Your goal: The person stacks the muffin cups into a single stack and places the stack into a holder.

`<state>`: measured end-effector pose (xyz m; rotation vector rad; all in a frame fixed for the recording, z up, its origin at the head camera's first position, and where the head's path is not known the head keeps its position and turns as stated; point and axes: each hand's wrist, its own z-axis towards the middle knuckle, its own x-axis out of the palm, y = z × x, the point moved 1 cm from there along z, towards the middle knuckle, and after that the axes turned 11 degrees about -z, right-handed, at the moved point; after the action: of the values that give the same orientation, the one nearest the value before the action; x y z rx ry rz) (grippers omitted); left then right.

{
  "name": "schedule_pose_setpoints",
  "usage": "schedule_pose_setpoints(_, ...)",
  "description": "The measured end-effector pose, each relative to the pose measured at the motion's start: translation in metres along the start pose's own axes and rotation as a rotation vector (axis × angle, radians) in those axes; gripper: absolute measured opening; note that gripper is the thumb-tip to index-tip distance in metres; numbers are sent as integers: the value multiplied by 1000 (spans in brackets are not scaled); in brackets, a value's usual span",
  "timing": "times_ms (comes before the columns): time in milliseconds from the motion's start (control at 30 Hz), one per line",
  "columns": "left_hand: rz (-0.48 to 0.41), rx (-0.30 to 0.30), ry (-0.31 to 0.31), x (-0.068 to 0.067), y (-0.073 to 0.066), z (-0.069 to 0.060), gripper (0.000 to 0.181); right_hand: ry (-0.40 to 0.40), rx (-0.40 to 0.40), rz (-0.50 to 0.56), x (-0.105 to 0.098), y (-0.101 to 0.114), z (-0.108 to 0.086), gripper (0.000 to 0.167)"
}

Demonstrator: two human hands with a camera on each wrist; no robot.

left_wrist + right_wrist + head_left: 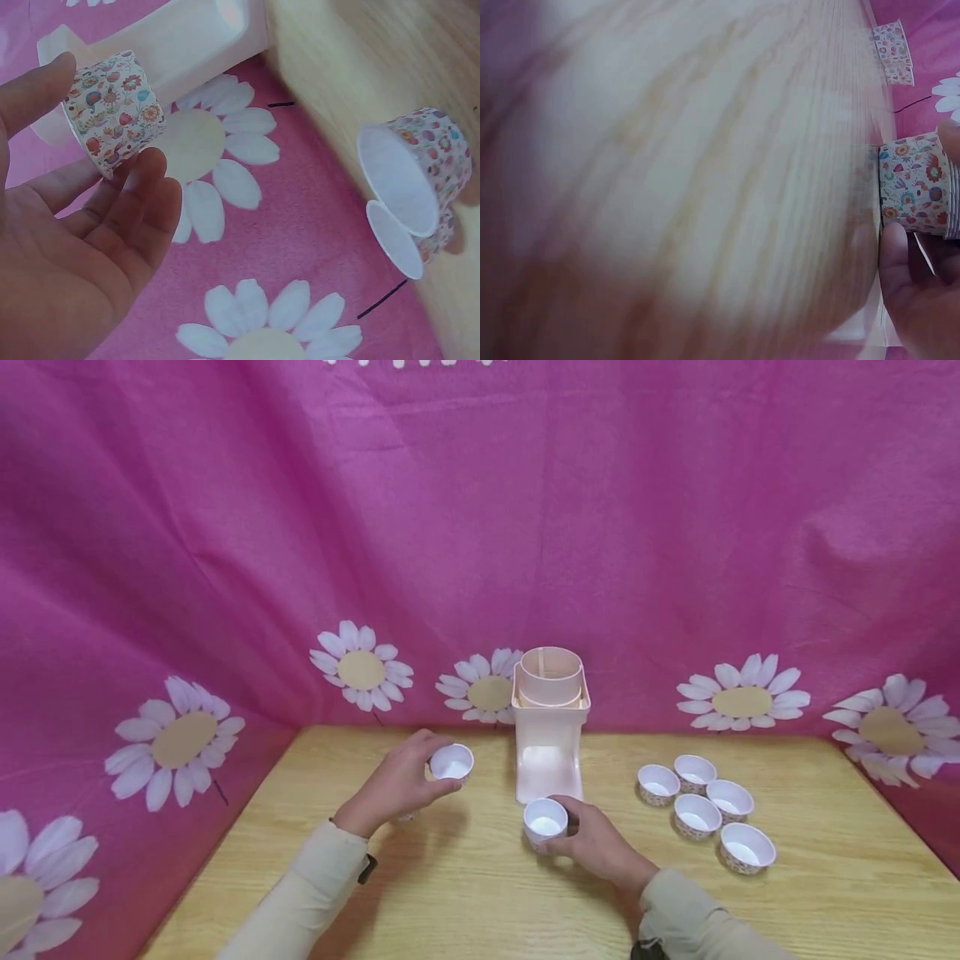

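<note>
In the head view my left hand pinches the rim of a small floral paper cup between thumb and fingers, above the table. The left wrist view shows this cup tilted, its printed side facing the camera. My right hand grips a stack of the same paper cups in front of the pale pink stand. Several rims show at the edge of the stack in the right wrist view. Under the left hand, another paper cup is mostly hidden.
A pale pink stand with a round tube on top stands at the table's back, against the magenta flowered cloth. Several white-lined paper cups sit on the wooden table at the right.
</note>
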<state>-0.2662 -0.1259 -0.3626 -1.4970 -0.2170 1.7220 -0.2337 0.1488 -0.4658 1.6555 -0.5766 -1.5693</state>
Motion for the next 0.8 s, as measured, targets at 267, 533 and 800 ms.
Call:
schedule_pose_setpoints(267, 2, 17, 59, 0, -5, 2, 53, 5, -10, 0, -1, -1, 2, 61)
schedule_pose_setpoints(533, -25, 61, 84, 9, -6, -1, 56, 30, -23, 24, 0, -2, 1, 63)
schedule_pose_setpoints(800, -78, 140, 120, 24, -20, 7, 54, 39, -45, 73, -2, -3, 0, 62)
